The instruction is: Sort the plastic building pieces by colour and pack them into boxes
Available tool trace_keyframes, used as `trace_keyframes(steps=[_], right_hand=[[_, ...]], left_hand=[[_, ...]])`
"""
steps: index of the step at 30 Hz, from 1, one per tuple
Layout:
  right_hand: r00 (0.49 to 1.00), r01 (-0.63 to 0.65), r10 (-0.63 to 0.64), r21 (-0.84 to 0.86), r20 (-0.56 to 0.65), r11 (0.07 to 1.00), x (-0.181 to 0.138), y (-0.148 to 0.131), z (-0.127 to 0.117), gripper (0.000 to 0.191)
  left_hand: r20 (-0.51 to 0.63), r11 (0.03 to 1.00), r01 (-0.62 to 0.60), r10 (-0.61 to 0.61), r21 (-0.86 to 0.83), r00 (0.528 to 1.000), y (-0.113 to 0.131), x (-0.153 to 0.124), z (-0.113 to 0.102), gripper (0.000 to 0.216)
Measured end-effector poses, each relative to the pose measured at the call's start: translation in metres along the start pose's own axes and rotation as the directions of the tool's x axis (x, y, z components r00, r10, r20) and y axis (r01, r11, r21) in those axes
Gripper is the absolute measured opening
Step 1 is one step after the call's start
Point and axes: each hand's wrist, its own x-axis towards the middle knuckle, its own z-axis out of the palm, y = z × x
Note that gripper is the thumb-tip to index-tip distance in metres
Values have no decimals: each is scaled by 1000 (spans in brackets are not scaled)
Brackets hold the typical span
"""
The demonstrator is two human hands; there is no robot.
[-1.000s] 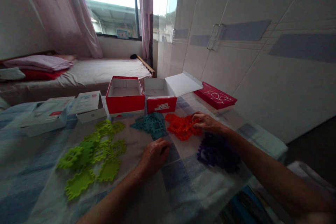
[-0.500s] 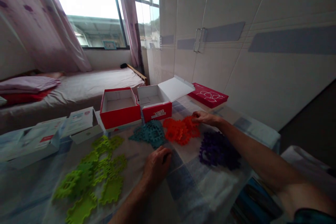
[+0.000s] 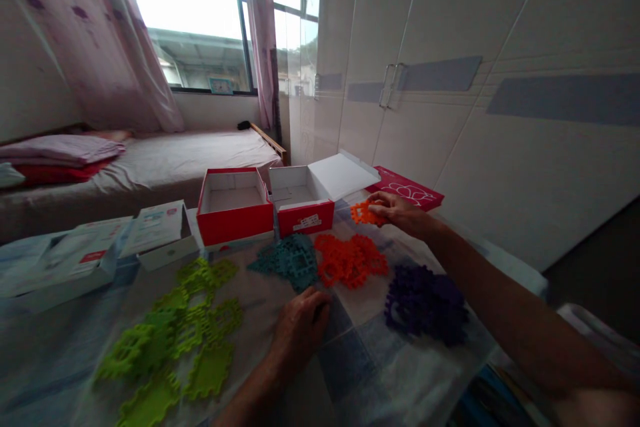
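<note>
My right hand is raised above the table, fingers pinched on an orange puzzle piece, just right of the open red box. Below it lies the pile of orange pieces. My left hand rests on the checked cloth with its fingers curled under, just in front of the teal pieces. A heap of purple pieces lies beside my right forearm. Green pieces are spread out at the left.
A second open red box stands next to the first, with a red lid at the right. White cartons sit at the left. A bed and a window are behind; wardrobe doors line the right.
My right hand has lifted one orange piece off the orange pile and carried it up toward the open box. My left hand has stayed where it was.
</note>
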Motion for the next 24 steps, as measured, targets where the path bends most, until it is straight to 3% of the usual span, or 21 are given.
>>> trace_keyframes(steps=[4, 6, 8, 10, 13, 16, 21, 24], right_hand=[[995, 40, -36, 36, -90, 999, 49, -31, 30, 36], [974, 50, -81, -146, -212, 988, 71, -33, 41, 46], [937, 75, -205, -413, -282, 908, 81, -26, 48, 49], [932, 148, -318, -616, -176, 774, 79, -15, 51, 42], [947, 276, -303, -764, 112, 582, 68, 0, 57, 34], [952, 265, -260, -863, 163, 430, 65, 5, 68, 37], [969, 219, -196, -883, 149, 416, 82, 7, 86, 33], [974, 211, -173, -873, 148, 440, 90, 10, 79, 24]], left_hand=[[6, 1000, 1, -1, 5, 1000, -1, 0, 0, 23], [6, 1000, 2, -2, 8, 1000, -2, 0, 0, 23], [2, 1000, 1, -1, 10, 1000, -3, 1, 0, 23], [8, 1000, 7, -7, 8, 1000, -2, 1, 0, 23], [13, 1000, 19, -19, 9, 1000, -1, 1, 0, 23], [12, 1000, 14, -14, 13, 1000, -2, 1, 1, 23], [14, 1000, 14, -14, 4, 1000, -7, 2, 3, 24], [23, 1000, 13, -14, 15, 1000, -8, 2, 4, 24]])
